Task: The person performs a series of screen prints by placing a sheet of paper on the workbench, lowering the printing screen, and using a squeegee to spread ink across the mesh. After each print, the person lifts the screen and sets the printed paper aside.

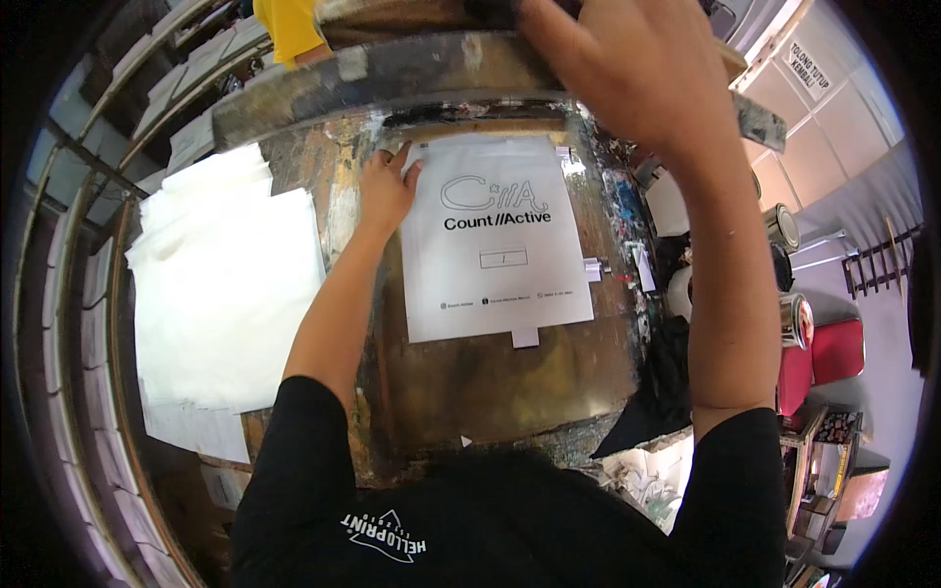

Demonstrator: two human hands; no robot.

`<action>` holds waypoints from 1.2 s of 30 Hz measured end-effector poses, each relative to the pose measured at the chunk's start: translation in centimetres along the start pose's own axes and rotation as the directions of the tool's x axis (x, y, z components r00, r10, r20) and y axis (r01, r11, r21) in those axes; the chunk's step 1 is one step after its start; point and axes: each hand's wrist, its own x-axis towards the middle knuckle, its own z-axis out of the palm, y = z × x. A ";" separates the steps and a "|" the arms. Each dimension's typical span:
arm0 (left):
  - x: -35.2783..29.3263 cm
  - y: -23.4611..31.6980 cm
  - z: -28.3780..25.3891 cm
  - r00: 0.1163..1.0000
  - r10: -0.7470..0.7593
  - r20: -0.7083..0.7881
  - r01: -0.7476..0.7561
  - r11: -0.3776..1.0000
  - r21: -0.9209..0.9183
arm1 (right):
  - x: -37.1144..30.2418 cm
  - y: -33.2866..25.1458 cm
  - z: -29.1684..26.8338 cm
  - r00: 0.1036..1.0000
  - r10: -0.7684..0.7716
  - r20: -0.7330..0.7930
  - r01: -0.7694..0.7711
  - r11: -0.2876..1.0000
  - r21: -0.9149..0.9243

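A white sheet (461, 269) with black printed lettering and outlines lies flat on a brown, paint-stained board (470, 382). At the sheet's upper left edge is my left hand (389, 191), its index finger and thumb apart and touching the edge near the corner. My right hand (637, 73) is raised at the top right, over a long stained frame bar (392, 83) that crosses beyond the sheet. Its fingers are blurred and partly cut off by the picture's top edge, so whether it grips the bar cannot be told. Small pale tabs (526, 337) sit along the sheet's right and lower edges.
A stack of white sheets (225, 284) lies to the left. Racks (108, 392) stand along the far left. Dark cloth (655, 392) and paint cans (796, 320) are at the right, with a red chair (835, 351) beyond. Something yellow (286, 29) shows at the top.
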 end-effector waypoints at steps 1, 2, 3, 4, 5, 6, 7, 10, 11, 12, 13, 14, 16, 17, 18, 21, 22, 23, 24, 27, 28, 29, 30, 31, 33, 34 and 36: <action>-0.5 0.5 -0.1 0.996 0.090 -0.017 -0.086 0.980 0.181 | -0.2 0.0 -0.3 0.994 -0.102 -0.036 0.101 0.994 -0.035; -1.1 1.0 -0.2 0.986 0.167 -0.006 -0.154 0.923 0.353 | 0.1 0.0 -0.4 0.993 -0.113 -0.037 0.109 0.989 -0.097; 0.5 0.9 -0.5 0.975 0.211 -0.061 -0.191 0.951 0.245 | 0.3 -0.4 -0.7 0.992 -0.124 -0.038 0.117 0.981 -0.158; -1.9 2.2 0.3 0.982 0.176 -0.064 -0.170 0.981 0.091 | 0.3 -1.7 -1.4 0.997 -0.031 0.066 0.048 0.964 -0.262; -1.0 2.2 -0.1 0.979 0.187 -0.080 -0.190 0.982 -0.023 | 0.4 -2.1 -1.9 0.998 0.003 0.070 0.013 0.976 -0.216; 0.1 1.6 -1.6 0.983 0.165 -0.075 -0.165 0.986 0.000 | 0.5 -2.5 -2.4 0.997 0.036 0.073 -0.023 0.985 -0.171; 0.5 1.1 -3.2 0.990 0.135 -0.049 -0.134 0.991 0.027 | 0.3 -1.4 -2.5 0.998 0.016 0.054 -0.016 1.000 0.011; -0.9 -0.1 -8.4 0.994 -0.087 -0.063 0.088 0.996 0.010 | 0.4 -0.8 -1.6 1.000 0.009 0.009 -0.011 0.989 0.147; -1.9 -0.7 -10.8 0.986 -0.101 -0.132 0.100 0.995 -0.016 | 0.1 -0.2 -0.3 0.986 -0.101 -0.134 0.116 0.987 0.109; -3.6 -1.2 -13.3 0.963 -0.218 -0.158 0.224 0.974 0.017 | -0.4 -0.3 0.8 0.938 -0.211 -0.276 0.229 0.973 0.034; -5.5 -1.7 -15.7 0.940 -0.254 -0.227 0.268 0.963 0.032 | -0.7 0.2 1.9 0.860 -0.311 -0.405 0.312 0.948 -0.066; -7.1 -2.6 -17.9 0.907 -0.311 -0.285 0.340 0.939 0.055 | -1.0 0.4 1.5 0.868 -0.328 -0.374 0.334 0.941 -0.049; -10.0 -5.5 -22.6 0.827 -0.378 -0.416 0.399 0.916 -0.040 | -2.2 0.1 2.4 0.859 -0.277 -0.430 0.304 0.953 -0.007; -11.0 -7.6 -25.1 0.814 -0.366 -0.451 0.429 0.903 0.042 | -2.8 0.2 3.0 0.853 -0.252 -0.457 0.291 0.957 0.015; -11.8 -10.0 -27.6 0.810 -0.333 -0.483 0.450 0.881 0.148 | -3.2 0.5 2.9 0.864 -0.252 -0.436 0.291 0.956 0.024; -13.5 -17.8 -33.8 0.780 -0.289 -0.555 0.496 0.826 0.268 | -3.5 1.7 3.1 0.894 -0.253 -0.369 0.288 0.957 0.040; -13.2 -19.8 -36.2 0.751 -0.453 -0.480 0.635 0.693 0.340 | -2.6 2.2 3.1 0.909 -0.252 -0.333 0.275 0.961 0.023; -12.9 -20.5 -36.6 0.680 -0.453 -0.576 0.707 0.614 0.351 | -2.2 2.6 3.3 0.922 -0.248 -0.298 0.260 0.965 0.004; -12.7 -19.7 -36.7 0.605 -0.447 -0.659 0.773 0.528 0.352 | -2.3 2.9 3.7 0.913 -0.262 -0.311 0.277 0.961 0.003; -15.3 -11.2 -35.5 0.847 -0.121 -0.517 0.418 0.754 0.508 | -3.0 3.9 4.4 0.885 -0.308 -0.348 0.307 0.950 -0.060; -17.6 -7.9 -33.0 0.921 -0.157 -0.357 0.258 0.931 0.258 | -3.5 4.3 4.8 0.880 -0.329 -0.344 0.309 0.944 -0.113; -20.0 -4.8 -30.1 0.973 -0.202 -0.114 0.217 0.966 0.139 | -3.7 4.4 5.1 0.875 -0.351 -0.333 0.311 0.936 -0.168; -22.6 -1.9 -27.6 0.965 -0.162 0.205 0.059 0.900 0.432 | -4.0 4.6 5.6 0.847 -0.373 -0.380 0.322 0.927 -0.193; -24.9 0.5 -25.5 0.946 -0.063 0.317 -0.129 0.826 0.549 | -4.1 4.8 5.9 0.837 -0.373 -0.399 0.332 0.928 -0.171; -27.0 2.4 -23.2 0.881 -0.272 0.387 -0.002 0.816 0.579 | -4.0 5.2 6.5 0.824 -0.370 -0.429 0.353 0.928 -0.121; -27.4 2.8 -22.5 0.907 -0.251 0.338 0.035 0.845 0.534 | -3.8 5.3 6.6 0.819 -0.372 -0.438 0.358 0.926 -0.117; -26.7 2.9 -21.9 0.898 -0.319 0.305 0.192 0.904 0.381 | -3.4 5.3 6.6 0.804 -0.379 -0.458 0.370 0.922 -0.113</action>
